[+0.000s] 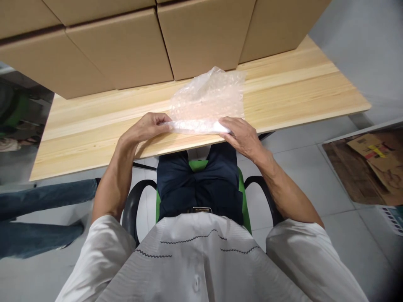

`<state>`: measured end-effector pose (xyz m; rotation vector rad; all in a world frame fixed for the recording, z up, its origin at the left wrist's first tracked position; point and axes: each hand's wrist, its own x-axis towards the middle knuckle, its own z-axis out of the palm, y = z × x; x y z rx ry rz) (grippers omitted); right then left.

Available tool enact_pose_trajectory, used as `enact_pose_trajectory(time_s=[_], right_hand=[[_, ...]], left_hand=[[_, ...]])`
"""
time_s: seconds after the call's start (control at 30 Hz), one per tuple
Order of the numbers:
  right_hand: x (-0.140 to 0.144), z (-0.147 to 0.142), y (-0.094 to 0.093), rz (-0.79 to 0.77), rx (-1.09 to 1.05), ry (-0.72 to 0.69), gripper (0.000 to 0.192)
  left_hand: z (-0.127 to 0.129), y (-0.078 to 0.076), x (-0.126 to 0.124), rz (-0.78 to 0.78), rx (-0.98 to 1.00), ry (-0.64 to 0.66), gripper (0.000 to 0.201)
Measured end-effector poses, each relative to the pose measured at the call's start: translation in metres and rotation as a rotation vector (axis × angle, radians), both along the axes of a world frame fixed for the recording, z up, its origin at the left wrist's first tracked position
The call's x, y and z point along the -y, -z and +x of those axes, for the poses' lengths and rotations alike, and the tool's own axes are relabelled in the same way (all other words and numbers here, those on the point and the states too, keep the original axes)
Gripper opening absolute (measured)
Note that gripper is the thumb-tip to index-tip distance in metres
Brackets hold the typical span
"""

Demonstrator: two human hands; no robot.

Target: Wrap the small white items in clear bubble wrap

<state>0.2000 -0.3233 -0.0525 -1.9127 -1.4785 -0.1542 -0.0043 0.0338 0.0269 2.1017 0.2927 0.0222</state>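
A sheet of bubble wrap lies on the wooden table, its near edge rolled round a long, narrow item that I cannot make out. This roll runs level along the table's front edge. My left hand pinches the roll's left end between thumb and fingers. At the other end, my right hand is closed round the roll, thumb below and fingers on top. The unrolled part of the wrap spreads away from me, slightly crumpled at its far edge.
Cardboard boxes stand in a row along the back of the wooden table. Flattened cardboard lies on the floor at right. Another person's legs show at left. I sit in a green chair with black armrests.
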Motion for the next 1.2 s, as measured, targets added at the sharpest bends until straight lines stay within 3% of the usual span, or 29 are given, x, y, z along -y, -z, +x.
enact_pose_trajectory(time_s=[0.27, 0.43, 0.77, 1.0, 1.2], right_hand=[[0.000, 0.000, 0.000, 0.024, 0.024, -0.004, 0.052], [0.000, -0.001, 0.000, 0.027, 0.038, 0.001, 0.051], [-0.001, -0.004, -0.003, -0.006, -0.007, 0.022, 0.051], [0.000, -0.004, -0.003, 0.014, -0.002, 0.011, 0.050], [0.002, -0.002, -0.002, 0.036, 0.008, -0.011, 0.052]], left_hand=[[-0.003, 0.016, 0.024, -0.033, 0.191, -0.278, 0.025], [-0.003, 0.012, 0.031, -0.001, 0.151, -0.265, 0.018], [-0.001, 0.021, 0.013, 0.286, 0.099, -0.202, 0.017], [-0.010, 0.014, 0.021, 0.260, 0.087, -0.212, 0.025], [-0.012, 0.017, 0.021, 0.267, 0.207, -0.203, 0.037]])
